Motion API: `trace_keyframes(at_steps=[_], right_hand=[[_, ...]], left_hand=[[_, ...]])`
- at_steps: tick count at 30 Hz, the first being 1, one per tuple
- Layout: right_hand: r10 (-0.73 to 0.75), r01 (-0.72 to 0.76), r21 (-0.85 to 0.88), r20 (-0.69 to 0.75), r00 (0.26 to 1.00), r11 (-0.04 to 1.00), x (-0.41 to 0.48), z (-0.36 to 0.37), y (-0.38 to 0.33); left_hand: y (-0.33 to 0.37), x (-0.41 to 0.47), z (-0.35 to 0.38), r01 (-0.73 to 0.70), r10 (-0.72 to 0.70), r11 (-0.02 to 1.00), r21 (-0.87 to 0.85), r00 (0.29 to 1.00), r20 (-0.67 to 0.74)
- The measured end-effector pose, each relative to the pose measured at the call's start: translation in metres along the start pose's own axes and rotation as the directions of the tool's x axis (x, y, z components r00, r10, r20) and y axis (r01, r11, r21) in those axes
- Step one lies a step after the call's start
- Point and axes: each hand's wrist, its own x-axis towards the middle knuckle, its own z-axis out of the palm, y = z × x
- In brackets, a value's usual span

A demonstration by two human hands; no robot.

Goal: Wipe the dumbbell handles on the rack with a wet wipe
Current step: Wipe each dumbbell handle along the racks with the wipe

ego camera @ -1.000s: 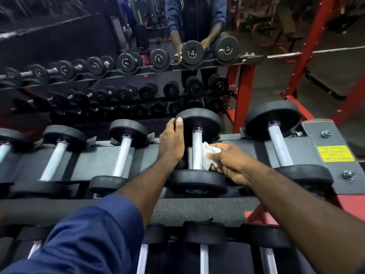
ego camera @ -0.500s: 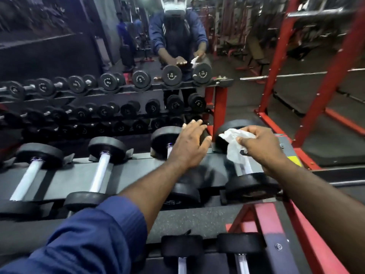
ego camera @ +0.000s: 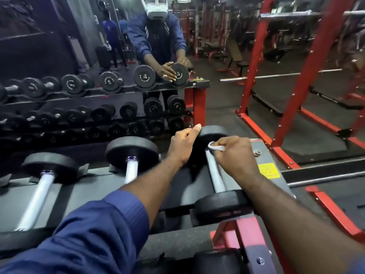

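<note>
1. At the upper left, a wall mirror [ego camera: 59, 56] reflects rows of black dumbbells on dark shelves.
2. Below it, a black-headed dumbbell with a silver handle [ego camera: 37, 196] lies in a cradle of the grey metal rack [ego camera: 85, 194], its bar pointing away from the person.
3. Just beside it on the right lies a second dumbbell [ego camera: 131, 171] of the same kind. The near end of its bar is hidden behind the left forearm in a dark blue sleeve [ego camera: 88, 234].
4. The left hand [ego camera: 182, 145] reaches over the rack and grips the far head of the end dumbbell [ego camera: 219, 206]. Its fingers curl over the head's rim and the thumb sticks up.
5. The end dumbbell rests in the last cradle at the rack's right end. Its steel handle [ego camera: 216, 178] shows bare between the near head and the right hand.
6. The right hand [ego camera: 235, 155] is closed round the far part of that handle with a white wet wipe [ego camera: 216, 147] held in its grip. Only a small fold of the wipe shows above the curled fingers, just beside the far head.
7. To the right of that hand, the rack's grey end plate carries a steel bolt [ego camera: 257, 152] and a yellow warning sticker [ego camera: 269, 170].
8. Farther right stands a red steel squat frame [ego camera: 298, 95] on the dark floor.
</note>
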Motion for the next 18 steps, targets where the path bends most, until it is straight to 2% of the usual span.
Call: trace_keyframes(at_steps=[3, 6, 11, 12, 13, 16, 18], right_hand=[[-0.031, 0.031, 0.006, 0.022, 0.999, 0.999, 0.002, 0.007, 0.008], [-0.007, 0.007, 0.01, 0.055, 0.998, 1.0, 0.0, 0.008, 0.016], [-0.261, 0.271, -0.022, 0.202, 0.944, 0.962, 0.001, 0.007, 0.003], [-0.263, 0.273, -0.021, 0.201, 0.944, 0.962, 0.0, 0.007, 0.002], [-0.231, 0.237, -0.016, 0.171, 0.958, 0.971, 0.0, 0.006, 0.002], [0.005, -0.007, 0.034, 0.053, 0.999, 0.999, -0.001, 0.003, 0.006], [0.008, -0.01, 0.024, 0.047, 0.999, 1.0, -0.001, 0.002, 0.005]], left_hand=[[-0.015, 0.021, 0.004, -0.079, 0.088, 0.994, -0.081, 0.989, 0.118], [-0.019, 0.024, 0.005, -0.197, 0.2, 0.98, -0.035, 0.971, 0.133], [-0.014, 0.02, 0.001, -0.276, 0.273, 0.961, 0.022, 0.957, 0.095], [-0.015, 0.021, 0.001, -0.275, 0.272, 0.961, 0.024, 0.958, 0.092], [-0.015, 0.02, 0.002, -0.276, 0.273, 0.961, 0.019, 0.958, 0.092], [-0.019, 0.021, 0.004, -0.276, 0.273, 0.961, 0.019, 0.956, 0.102], [-0.022, 0.024, 0.004, -0.267, 0.262, 0.963, 0.026, 0.958, 0.114]])
